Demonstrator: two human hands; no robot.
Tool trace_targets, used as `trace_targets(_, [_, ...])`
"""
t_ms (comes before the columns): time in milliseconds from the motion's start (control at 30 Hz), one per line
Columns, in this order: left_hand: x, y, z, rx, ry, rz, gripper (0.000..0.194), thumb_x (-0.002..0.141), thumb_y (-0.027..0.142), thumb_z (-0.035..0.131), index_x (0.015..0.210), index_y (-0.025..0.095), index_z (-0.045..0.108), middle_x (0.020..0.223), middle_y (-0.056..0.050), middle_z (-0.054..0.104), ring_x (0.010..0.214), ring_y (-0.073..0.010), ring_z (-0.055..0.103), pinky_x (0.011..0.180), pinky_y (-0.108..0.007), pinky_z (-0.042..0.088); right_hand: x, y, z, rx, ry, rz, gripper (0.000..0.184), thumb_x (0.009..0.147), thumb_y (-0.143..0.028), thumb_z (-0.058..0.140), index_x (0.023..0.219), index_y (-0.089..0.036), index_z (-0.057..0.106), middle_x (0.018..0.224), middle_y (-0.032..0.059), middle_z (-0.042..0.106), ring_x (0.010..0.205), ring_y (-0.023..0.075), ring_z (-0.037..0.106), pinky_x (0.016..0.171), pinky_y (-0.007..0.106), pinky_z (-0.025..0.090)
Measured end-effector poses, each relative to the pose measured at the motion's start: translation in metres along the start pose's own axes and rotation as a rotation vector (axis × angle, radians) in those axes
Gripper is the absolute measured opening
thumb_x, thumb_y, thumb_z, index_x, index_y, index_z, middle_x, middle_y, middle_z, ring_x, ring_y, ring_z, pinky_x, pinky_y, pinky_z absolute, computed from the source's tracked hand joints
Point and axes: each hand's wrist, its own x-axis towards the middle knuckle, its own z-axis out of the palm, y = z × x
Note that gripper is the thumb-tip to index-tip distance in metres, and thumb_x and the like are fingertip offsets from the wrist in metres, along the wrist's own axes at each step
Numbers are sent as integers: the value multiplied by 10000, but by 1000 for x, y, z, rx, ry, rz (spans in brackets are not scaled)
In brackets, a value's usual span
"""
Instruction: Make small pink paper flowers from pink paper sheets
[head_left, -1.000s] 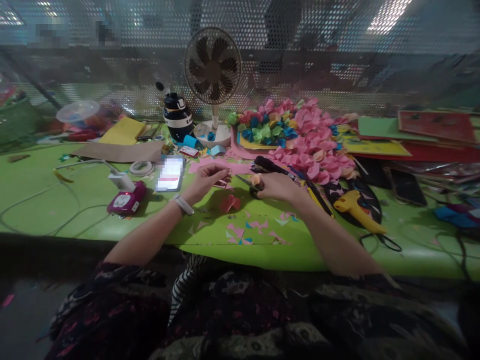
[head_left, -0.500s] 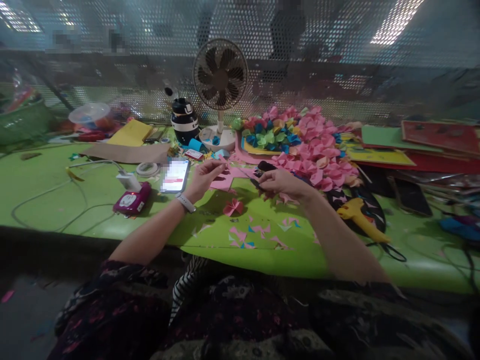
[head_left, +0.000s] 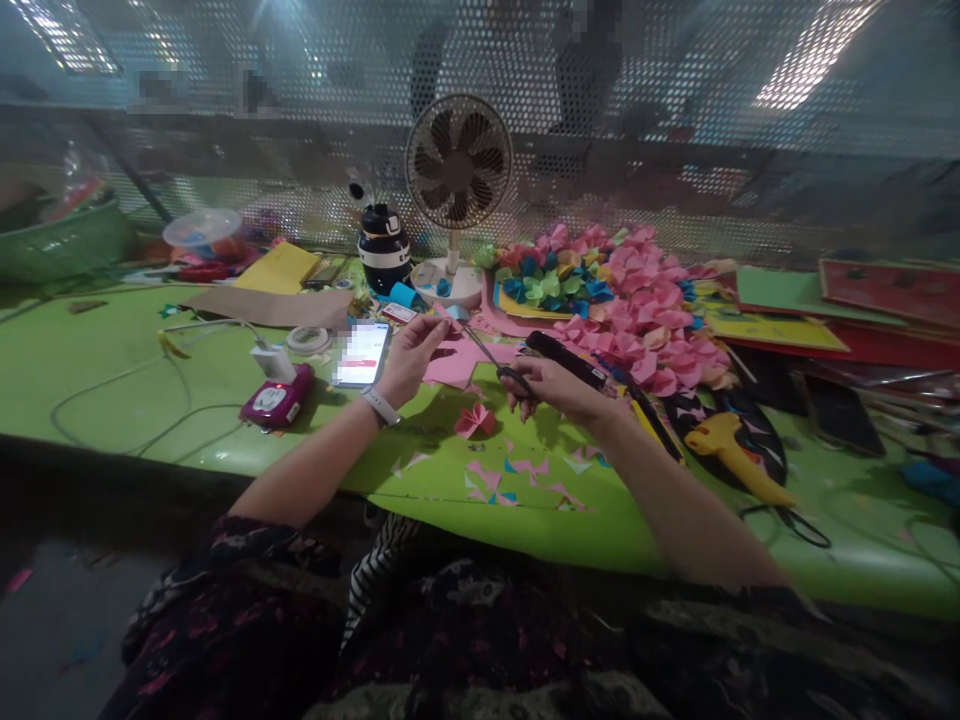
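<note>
My left hand (head_left: 414, 355) pinches a small piece of pink paper (head_left: 448, 317) between thumb and fingers. In my right hand (head_left: 551, 388) is a pair of dark scissors (head_left: 489, 352), its blades pointing up and left to the paper. Below the hands a pink sheet (head_left: 454, 365) lies on the green table. A folded pink paper flower (head_left: 475, 421) sits nearer to me, with paper scraps (head_left: 491, 475) strewn in front of it.
Left stand a phone (head_left: 361, 353), a tape roll (head_left: 308, 341) and a purple box with a charger (head_left: 276, 398). A fan (head_left: 458, 165) and bottle (head_left: 384, 250) rise behind. Right are heaped pink flowers (head_left: 649, 300), a black marker (head_left: 562, 357) and a yellow glue gun (head_left: 739, 458).
The scissors have turned in my right hand, and their blades now reach up to the paper at my left fingers. The view has shifted, moving the table leftover items slightly right and down.
</note>
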Motion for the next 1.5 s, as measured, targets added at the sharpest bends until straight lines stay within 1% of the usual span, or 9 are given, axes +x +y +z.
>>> trace_targets(200, [-1, 2, 2, -17, 11, -23, 298, 784, 432, 771, 849, 186, 616, 842, 0, 680, 829, -120, 682, 700, -221, 550, 3, 6, 0, -9, -4, -14, 609, 581, -674, 825, 780, -167, 552, 627, 9, 661, 447, 95, 587, 434, 209, 468])
trace_targets(400, [-1, 1, 2, -12, 8, -46, 333, 776, 464, 772, 847, 184, 606, 839, -1, 678, 834, -122, 686, 712, -227, 552, 2, 5, 1, -6, 1, -17, 585, 582, -639, 843, 771, -166, 554, 619, 6, 662, 440, 90, 580, 425, 205, 455])
trace_targets(567, [-1, 0, 2, -27, -28, -27, 340, 754, 464, 791, 853, 183, 629, 830, 0, 685, 781, -108, 672, 690, -222, 553, 2, 4, 2, -11, -1, -22, 566, 586, -616, 850, 757, -168, 550, 615, -6, 650, 434, 83, 573, 415, 201, 450])
trace_targets(733, [-1, 0, 1, -7, -30, -29, 304, 776, 436, 779, 861, 185, 631, 822, -4, 694, 772, -109, 672, 687, -224, 559, 3, 7, 2, -17, 1, -34, 550, 607, -613, 838, 757, -174, 543, 617, -5, 648, 436, 83, 563, 414, 206, 448])
trace_targets(867, [-1, 0, 1, -17, -46, -17, 304, 777, 430, 782, 865, 179, 635, 821, -5, 693, 783, -110, 674, 714, -239, 569, 2, 7, 2, -23, 3, -30, 569, 595, -632, 834, 759, -170, 547, 616, -2, 644, 443, 83, 557, 414, 209, 451])
trace_targets(1000, [0, 0, 1, -5, -34, -26, 290, 784, 419, 775, 862, 176, 636, 818, -6, 694, 778, -109, 673, 723, -245, 570, 2, 6, 2, -32, 8, -27, 574, 591, -638, 834, 761, -169, 550, 608, -7, 634, 444, 82, 549, 408, 206, 445])
trace_targets(1233, [0, -4, 0, -48, -59, 6, 317, 761, 435, 795, 857, 171, 648, 815, -13, 702, 778, -116, 675, 734, -255, 575, 3, 7, 2, -42, 35, -24, 573, 599, -645, 824, 746, -167, 543, 578, -12, 626, 410, 66, 504, 385, 194, 406])
trace_targets(1367, [0, -4, 0, -38, -41, -14, 306, 770, 431, 787, 856, 174, 646, 817, -15, 701, 792, -126, 681, 740, -269, 583, 3, 8, 3, -45, 33, -39, 564, 594, -628, 838, 729, -168, 542, 570, -9, 631, 392, 58, 487, 374, 186, 379])
trace_targets(1500, [0, -4, 1, -52, -40, -16, 301, 761, 422, 796, 850, 174, 651, 805, -11, 699, 782, -121, 677, 738, -266, 587, 4, 7, 3, -49, 38, -50, 575, 593, -653, 826, 719, -173, 534, 549, -10, 626, 375, 58, 473, 362, 187, 356])
